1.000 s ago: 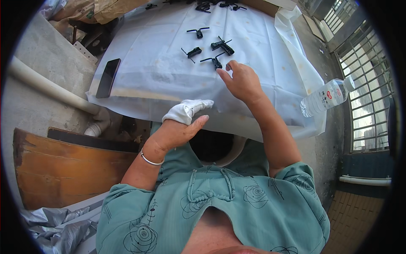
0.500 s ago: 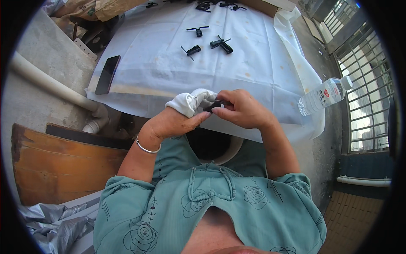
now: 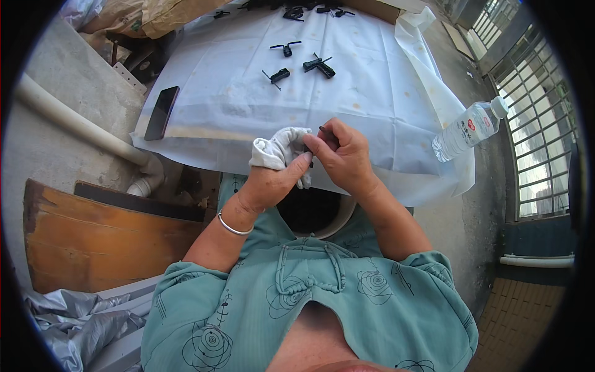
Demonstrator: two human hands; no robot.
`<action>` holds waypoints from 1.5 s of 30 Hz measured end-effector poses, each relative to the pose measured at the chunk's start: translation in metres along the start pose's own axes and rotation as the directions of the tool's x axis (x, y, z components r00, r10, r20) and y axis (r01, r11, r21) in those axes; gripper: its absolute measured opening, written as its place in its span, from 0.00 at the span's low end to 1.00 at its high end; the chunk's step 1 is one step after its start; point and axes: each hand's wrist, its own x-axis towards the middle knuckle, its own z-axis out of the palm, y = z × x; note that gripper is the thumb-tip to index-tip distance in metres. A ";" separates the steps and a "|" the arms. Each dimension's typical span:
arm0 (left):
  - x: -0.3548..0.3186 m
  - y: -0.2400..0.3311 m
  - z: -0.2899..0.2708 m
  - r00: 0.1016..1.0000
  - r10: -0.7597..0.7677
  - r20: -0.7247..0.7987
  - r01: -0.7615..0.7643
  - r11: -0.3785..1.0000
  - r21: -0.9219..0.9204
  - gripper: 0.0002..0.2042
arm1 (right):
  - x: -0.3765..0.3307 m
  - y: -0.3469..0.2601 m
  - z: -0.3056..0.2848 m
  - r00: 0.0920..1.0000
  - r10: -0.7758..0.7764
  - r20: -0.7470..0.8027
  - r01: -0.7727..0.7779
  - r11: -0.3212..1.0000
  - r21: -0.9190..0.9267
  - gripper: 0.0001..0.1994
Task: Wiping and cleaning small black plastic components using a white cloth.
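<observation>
My left hand (image 3: 273, 183) has a white cloth glove (image 3: 279, 147) covering its fingers, with the thumb bare. Its thumb and gloved fingers close on a small black part (image 3: 310, 163), mostly hidden by the hands. Right against it, my bare right hand (image 3: 347, 158) is closed in a pinch. A small dark tip (image 3: 322, 129) pokes out at its curled fingers; its kind cannot be made out. Beyond my hands, black clip-like parts with thin arms lie on the table: one (image 3: 286, 49) farther off, one (image 3: 277, 76) at left, and one (image 3: 319, 66) at right.
A white sheet (image 3: 204, 93) covers the table. On it lie a dark phone (image 3: 162, 113) at left and a tilted water bottle (image 3: 468, 131) at right. More black parts (image 3: 294, 13) sit at the far edge. A pale bucket (image 3: 342, 218) with dark contents stands between my knees.
My right hand has turned, its fingers now curled upward beside the gloved fingers. My left hand has shifted slightly right. The black part between them is now more hidden.
</observation>
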 end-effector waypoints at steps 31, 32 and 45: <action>0.004 0.002 -0.010 0.995 -0.097 0.019 0.095 0.993 0.069 0.14 | 0.003 0.005 -0.010 0.960 -0.226 0.168 0.221 0.974 0.045 0.05; 0.004 0.003 -0.011 0.984 -0.111 0.137 0.116 0.993 -0.029 0.14 | 0.004 0.003 -0.007 0.979 -0.115 0.167 0.101 0.990 0.094 0.05; 0.007 -0.005 -0.004 0.947 0.320 -0.010 -0.246 0.748 0.617 0.12 | 0.005 0.000 0.004 0.921 0.114 0.373 -0.139 0.990 0.039 0.11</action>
